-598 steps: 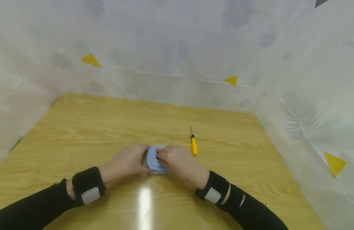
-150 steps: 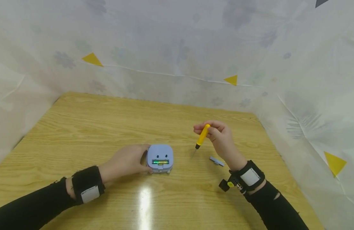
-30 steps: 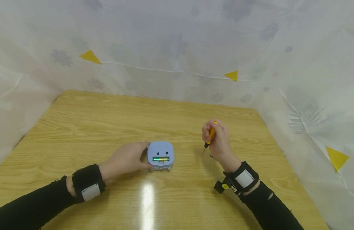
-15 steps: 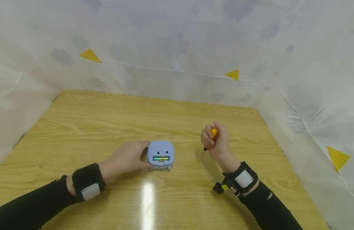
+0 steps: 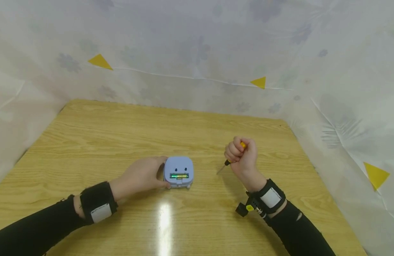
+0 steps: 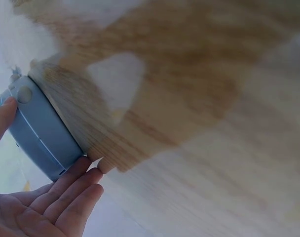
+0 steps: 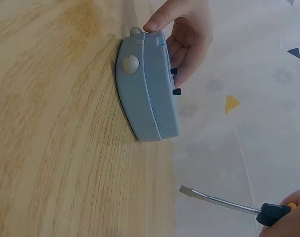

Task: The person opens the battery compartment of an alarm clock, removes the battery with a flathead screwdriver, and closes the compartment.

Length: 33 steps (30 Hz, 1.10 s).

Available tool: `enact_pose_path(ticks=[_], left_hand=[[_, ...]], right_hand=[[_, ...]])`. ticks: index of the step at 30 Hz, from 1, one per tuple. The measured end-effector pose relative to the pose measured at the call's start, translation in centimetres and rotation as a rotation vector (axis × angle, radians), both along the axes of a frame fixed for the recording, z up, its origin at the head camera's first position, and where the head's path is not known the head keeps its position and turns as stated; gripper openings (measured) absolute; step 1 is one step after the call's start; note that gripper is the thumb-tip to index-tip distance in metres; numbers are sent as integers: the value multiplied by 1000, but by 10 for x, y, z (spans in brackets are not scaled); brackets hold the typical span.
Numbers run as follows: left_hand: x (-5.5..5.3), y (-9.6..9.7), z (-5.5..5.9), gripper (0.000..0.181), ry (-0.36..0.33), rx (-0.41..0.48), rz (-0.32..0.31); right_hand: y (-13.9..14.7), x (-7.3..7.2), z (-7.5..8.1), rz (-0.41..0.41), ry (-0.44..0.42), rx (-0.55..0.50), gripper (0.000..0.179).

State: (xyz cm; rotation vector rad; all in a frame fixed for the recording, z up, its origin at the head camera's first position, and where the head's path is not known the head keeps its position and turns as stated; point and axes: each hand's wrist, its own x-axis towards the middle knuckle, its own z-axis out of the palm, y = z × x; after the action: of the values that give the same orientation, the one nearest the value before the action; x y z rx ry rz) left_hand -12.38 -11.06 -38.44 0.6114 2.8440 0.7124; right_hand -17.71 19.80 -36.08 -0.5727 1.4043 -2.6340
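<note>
1. Two black sleeves point(image 5: 43, 224) come in from the bottom corners, each ending in a black strap point(image 5: 98, 203) with a pale patch at the wrist; a small dark camera point(image 5: 242, 209) hangs from the right one
2. The left hand point(image 5: 140, 176) grips the left side of a pale blue case, thumb on the near side by a small round knob, fingers round the far side
3. The case point(image 5: 181, 163) sits on the table, a little left of centre and between the two hands, touched only by the left one
4. A green and gold battery point(image 5: 179, 176) lies crosswise, sunk in the near part of the case's upper face, with two dark pegs point(image 5: 185, 169) standing just beyond it
5. The right hand point(image 5: 244, 158), well apart from the case, is curled in a fist round a yellow and black screwdriver point(image 5: 227, 162), whose flat metal tip slants down toward the case without touching it
6. Wood grain covers the table point(image 5: 126, 135), streaked with glare at the near edge
7. Behind hangs a pale flowered sheet point(image 5: 171, 39) bearing yellow triangles point(image 5: 375, 176)
</note>
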Motion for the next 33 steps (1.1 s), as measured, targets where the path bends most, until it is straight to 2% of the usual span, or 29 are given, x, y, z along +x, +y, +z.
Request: enact_pose_path(ticks=[14, 21, 33], left_hand=[[-2, 0, -1, 90, 7, -10, -7], [-3, -1, -1, 90, 10, -12, -9], [-4, 1, -1, 90, 12, -14, -10]], right_hand=[[-10, 1, -1, 23, -11, -32, 39], [-26, 1, -4, 73, 5, -59, 38], [-57, 4, -7, 99, 22, -64, 32]])
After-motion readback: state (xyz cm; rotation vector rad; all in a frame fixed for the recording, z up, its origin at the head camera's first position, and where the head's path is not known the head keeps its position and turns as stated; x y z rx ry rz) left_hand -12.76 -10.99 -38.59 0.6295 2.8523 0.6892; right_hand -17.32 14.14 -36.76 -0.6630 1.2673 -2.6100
